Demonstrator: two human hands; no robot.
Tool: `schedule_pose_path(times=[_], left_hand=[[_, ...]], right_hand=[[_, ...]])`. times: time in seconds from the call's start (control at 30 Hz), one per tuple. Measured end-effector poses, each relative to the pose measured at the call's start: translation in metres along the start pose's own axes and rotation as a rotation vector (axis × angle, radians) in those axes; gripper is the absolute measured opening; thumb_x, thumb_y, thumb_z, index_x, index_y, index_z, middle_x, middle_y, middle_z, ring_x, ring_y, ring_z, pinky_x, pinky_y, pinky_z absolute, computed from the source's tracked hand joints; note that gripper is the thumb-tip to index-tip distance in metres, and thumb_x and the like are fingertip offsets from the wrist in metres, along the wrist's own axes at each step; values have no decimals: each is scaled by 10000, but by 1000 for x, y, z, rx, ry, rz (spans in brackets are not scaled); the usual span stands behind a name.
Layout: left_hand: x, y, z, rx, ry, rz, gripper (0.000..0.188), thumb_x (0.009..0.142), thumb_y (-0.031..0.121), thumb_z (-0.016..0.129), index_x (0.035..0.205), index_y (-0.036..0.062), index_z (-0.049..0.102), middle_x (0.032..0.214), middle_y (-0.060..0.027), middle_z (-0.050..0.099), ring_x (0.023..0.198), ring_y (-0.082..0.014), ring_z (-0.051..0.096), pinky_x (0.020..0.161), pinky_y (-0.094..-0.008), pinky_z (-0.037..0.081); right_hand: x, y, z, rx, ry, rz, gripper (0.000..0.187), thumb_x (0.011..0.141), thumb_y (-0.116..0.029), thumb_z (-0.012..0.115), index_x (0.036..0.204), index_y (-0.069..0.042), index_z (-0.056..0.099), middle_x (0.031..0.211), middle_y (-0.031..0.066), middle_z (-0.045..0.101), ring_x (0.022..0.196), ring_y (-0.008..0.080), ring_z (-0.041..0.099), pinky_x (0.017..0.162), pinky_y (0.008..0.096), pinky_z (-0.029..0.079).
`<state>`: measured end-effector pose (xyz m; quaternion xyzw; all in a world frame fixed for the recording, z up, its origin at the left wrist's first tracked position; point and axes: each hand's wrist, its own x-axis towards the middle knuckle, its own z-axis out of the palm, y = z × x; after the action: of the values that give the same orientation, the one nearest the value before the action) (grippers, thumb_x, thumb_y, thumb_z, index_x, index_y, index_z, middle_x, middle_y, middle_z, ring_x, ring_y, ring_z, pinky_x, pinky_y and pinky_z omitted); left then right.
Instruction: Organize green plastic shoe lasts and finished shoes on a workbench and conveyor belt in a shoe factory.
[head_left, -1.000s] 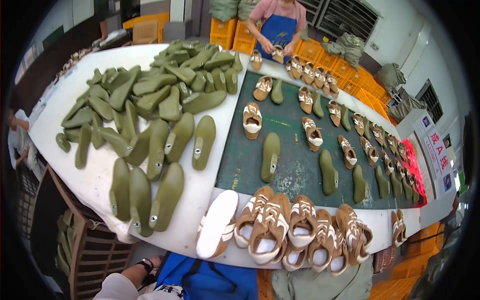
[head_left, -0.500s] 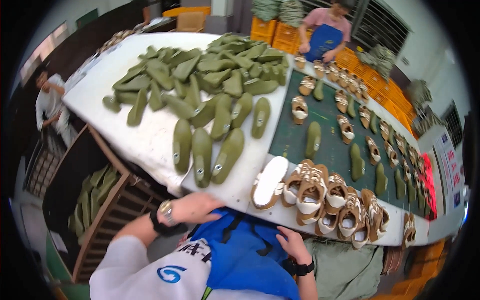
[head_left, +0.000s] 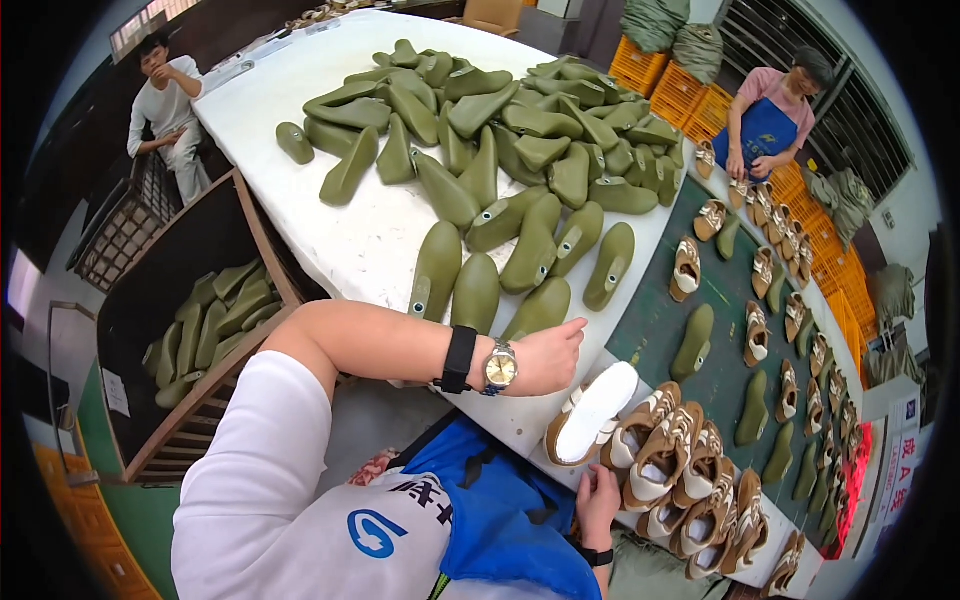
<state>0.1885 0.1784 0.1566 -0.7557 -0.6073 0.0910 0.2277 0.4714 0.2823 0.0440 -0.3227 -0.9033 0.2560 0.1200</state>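
My left hand (head_left: pixel 546 360) is stretched across the table's near edge, its fingers apart and nothing in them. Just right of it, a brown-and-white shoe (head_left: pixel 565 435) lies with a flat white sole-shaped face (head_left: pixel 604 402) up. Below that shoe, my right hand (head_left: pixel 598 498) is by the table edge, fingers loosely bent and holding nothing I can see. Several brown-and-white lace-up shoes (head_left: pixel 668 455) stand bunched to its right. Olive-green shoe lasts (head_left: pixel 540 245) are heaped on the white table (head_left: pixel 310 225), the nearest just beyond my left forearm.
A green conveyor belt (head_left: pixel 655 340) carries rows of shoes and lasts on the right. A slatted cart (head_left: pixel 190 430) with more lasts stands at left. One person (head_left: pixel 770 125) in a blue apron handles shoes across the belt; another person (head_left: pixel 165 110) sits at far left.
The view has swung left. My left hand has moved right across the table edge toward the shoe with the white face. My right hand has come nearer that shoe.
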Motion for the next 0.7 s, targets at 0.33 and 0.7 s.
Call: schedule_pose_path(times=[0.33,0.7], left_hand=[[-13,1,40,-439,-316,-291,415,705,242,642,1075,75,554,1131,-115,511,1112,-306,447,949,-453,364],[-20,50,46,-582,168,-718,399,652,131,693,1019,29,577,1234,-190,444,1146,-399,411,1027,-470,326]], right_hand=[[6,22,18,13,156,-280,40,780,-116,612,807,-92,595,666,80,519,637,283,529,564,405,422],[9,25,32,118,276,-191,28,781,-140,627,788,-115,616,622,45,538,598,254,544,525,384,427]])
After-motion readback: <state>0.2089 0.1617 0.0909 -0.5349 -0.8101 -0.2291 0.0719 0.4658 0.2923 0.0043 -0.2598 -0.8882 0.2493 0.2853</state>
